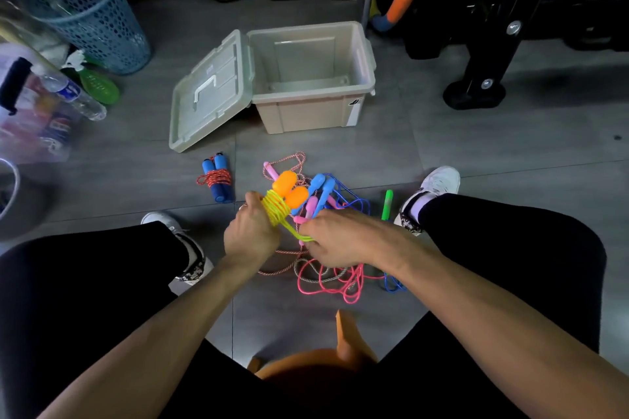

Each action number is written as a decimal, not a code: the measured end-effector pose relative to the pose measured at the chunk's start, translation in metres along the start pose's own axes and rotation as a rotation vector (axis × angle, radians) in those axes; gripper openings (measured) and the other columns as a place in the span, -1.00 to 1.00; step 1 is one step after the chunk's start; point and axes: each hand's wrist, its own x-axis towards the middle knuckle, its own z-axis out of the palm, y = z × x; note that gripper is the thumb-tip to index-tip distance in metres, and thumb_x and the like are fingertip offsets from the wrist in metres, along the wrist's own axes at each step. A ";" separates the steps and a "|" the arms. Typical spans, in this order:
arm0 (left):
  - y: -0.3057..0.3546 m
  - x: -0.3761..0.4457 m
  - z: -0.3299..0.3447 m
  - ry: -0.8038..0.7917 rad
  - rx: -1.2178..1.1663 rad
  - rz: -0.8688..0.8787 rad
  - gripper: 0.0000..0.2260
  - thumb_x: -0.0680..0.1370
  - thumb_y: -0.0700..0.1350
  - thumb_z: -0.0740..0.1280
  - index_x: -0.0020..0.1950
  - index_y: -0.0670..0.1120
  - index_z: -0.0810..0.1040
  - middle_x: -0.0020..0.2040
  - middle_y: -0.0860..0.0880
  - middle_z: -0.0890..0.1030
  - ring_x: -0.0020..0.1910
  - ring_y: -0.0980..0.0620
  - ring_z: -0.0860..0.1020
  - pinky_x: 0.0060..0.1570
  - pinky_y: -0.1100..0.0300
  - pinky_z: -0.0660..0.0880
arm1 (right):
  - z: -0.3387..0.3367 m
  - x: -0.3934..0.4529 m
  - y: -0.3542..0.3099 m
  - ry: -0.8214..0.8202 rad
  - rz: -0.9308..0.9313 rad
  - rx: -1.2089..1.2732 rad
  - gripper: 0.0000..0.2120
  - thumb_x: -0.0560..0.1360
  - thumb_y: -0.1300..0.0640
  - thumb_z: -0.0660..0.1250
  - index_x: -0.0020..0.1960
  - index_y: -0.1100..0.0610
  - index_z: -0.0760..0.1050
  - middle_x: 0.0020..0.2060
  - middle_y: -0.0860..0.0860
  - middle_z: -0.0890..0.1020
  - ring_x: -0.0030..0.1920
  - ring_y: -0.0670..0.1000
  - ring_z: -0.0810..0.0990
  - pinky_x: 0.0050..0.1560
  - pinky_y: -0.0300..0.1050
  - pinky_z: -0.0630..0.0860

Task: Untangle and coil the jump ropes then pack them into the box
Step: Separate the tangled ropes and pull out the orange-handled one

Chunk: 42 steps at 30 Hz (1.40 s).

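Note:
My left hand (pixel 250 235) grips the orange-handled jump rope (pixel 289 192), its yellow cord wound in tight turns around the two handles. My right hand (pixel 335 238) pinches the loose end of that yellow cord beside the bundle. Under my hands a tangle of ropes (pixel 326 275) lies on the floor: pink, blue, and red-white braided cords, with blue handles (pixel 321 185) and pink handles among them. A coiled rope with blue handles (pixel 218 180) lies to the left. The beige box (pixel 340 105) stands open behind, nothing inside, its lid (pixel 207 95) hinged back to the left.
A green stick (pixel 387 204) lies by my right shoe (pixel 432 187). A blue mesh bin (pixel 92 17), a water bottle (pixel 73 95) and a green spray bottle stand at the left. Black equipment legs (pixel 476 88) stand at the back right. An orange stool (pixel 326 360) is under me.

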 end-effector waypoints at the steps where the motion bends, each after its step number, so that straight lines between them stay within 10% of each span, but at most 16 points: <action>1: 0.002 -0.002 0.003 -0.025 0.116 0.039 -0.71 0.47 -0.17 0.30 0.14 -0.13 0.30 -0.02 -0.14 0.54 -0.04 -0.23 0.57 -0.22 0.06 0.37 | -0.003 -0.001 -0.006 -0.015 -0.031 -0.071 -0.82 0.50 0.16 0.16 0.04 0.15 0.49 -0.16 0.12 0.59 -0.26 0.19 0.55 -0.31 0.02 0.52; 7: 0.010 -0.020 0.020 -0.099 0.582 0.442 -0.77 0.56 -0.07 0.23 0.19 -0.09 0.47 0.12 -0.07 0.58 0.08 -0.12 0.59 -0.08 0.07 0.47 | -0.033 0.004 -0.010 0.049 -0.075 -0.154 -0.83 0.53 0.00 0.32 -0.08 0.11 0.55 -0.02 0.10 0.61 -0.04 0.17 0.59 -0.19 -0.02 0.49; 14: 0.006 -0.008 0.013 -0.046 0.339 0.961 -0.74 0.35 0.03 0.45 -0.09 -0.10 0.55 -0.28 -0.05 0.59 -0.34 -0.13 0.59 -0.43 0.14 0.50 | -0.060 0.010 0.036 0.117 0.044 0.343 -0.88 0.45 0.00 0.46 -0.09 0.03 0.67 -0.24 -0.07 0.63 -0.21 -0.06 0.58 -0.16 -0.10 0.49; 22: 0.001 -0.009 0.004 -0.131 0.025 0.752 -0.51 0.50 -0.02 0.38 0.38 -0.11 0.35 -0.05 -0.18 0.61 -0.16 -0.21 0.59 -0.22 -0.02 0.54 | -0.061 0.016 0.062 0.205 0.042 0.446 -0.91 0.45 0.07 0.49 -0.09 0.07 0.70 -0.31 -0.17 0.62 -0.32 -0.32 0.52 -0.30 -0.46 0.34; 28: 0.000 -0.008 -0.013 -0.075 -0.225 0.724 -0.57 0.35 -0.14 0.45 0.16 0.02 0.40 -0.14 -0.09 0.66 -0.23 -0.12 0.63 -0.26 0.08 0.57 | -0.055 0.012 0.082 0.252 0.108 0.646 -0.88 0.46 0.08 0.48 -0.02 0.07 0.70 -0.18 -0.09 0.72 -0.17 -0.21 0.63 -0.08 -0.27 0.51; 34: 0.007 -0.013 -0.024 -0.028 -0.535 0.423 -0.73 0.37 -0.25 0.51 -0.07 -0.04 0.48 -0.27 0.09 0.58 -0.30 0.20 0.56 -0.37 0.41 0.43 | -0.023 0.000 0.067 0.227 0.072 0.774 -0.80 0.52 -0.09 0.37 -0.27 -0.21 0.65 -0.47 0.02 0.45 -0.38 -0.10 0.33 -0.32 -0.13 0.24; 42: 0.014 -0.005 -0.023 -0.082 -0.676 0.088 -0.80 0.23 -0.07 0.35 -0.30 -0.13 0.37 -0.49 0.02 0.38 -0.51 0.01 0.27 -0.48 0.13 0.24 | 0.002 0.008 0.032 0.173 0.127 0.611 -0.70 0.61 0.07 0.24 -0.29 -0.12 0.49 -0.41 -0.04 0.51 -0.38 -0.18 0.40 -0.28 -0.15 0.27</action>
